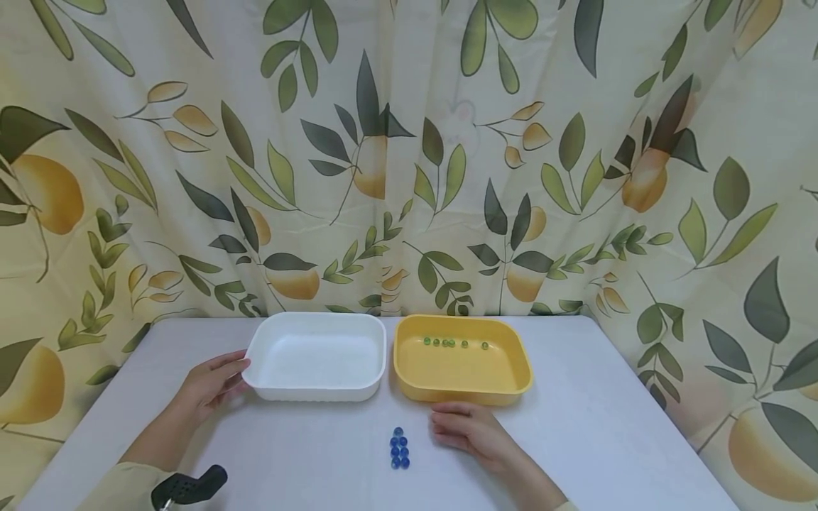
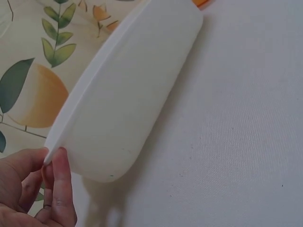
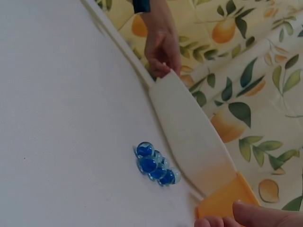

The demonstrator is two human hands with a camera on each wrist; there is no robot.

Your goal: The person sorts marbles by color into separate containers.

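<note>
Nearest the camera among the things on the table [image 1: 319, 454], blue marbles [image 1: 399, 448] lie bunched in a narrow cluster whose long axis runs away from me, toward the gap between two trays. They sit just to the left of my right hand [image 1: 469, 433] and a little nearer to me than its fingertips; my left hand [image 1: 214, 383] is well apart from them, off beyond their left side. My right hand is relaxed, its fingers reaching loosely leftward, and I see nothing in it. It lies close by the near wall of the yellow tray [image 1: 460, 394]; whether it touches, I can't tell. My left hand has a narrow pinch on the left-end rim of the white tray [image 1: 313, 394], thumb and fingers on either side of the lip. Both trays stand side by side, long sides running left to right. Green marbles [image 1: 464, 344] are strung along the yellow one's far side. Behind everything hangs a fruit-printed curtain [image 1: 358, 234].
</note>
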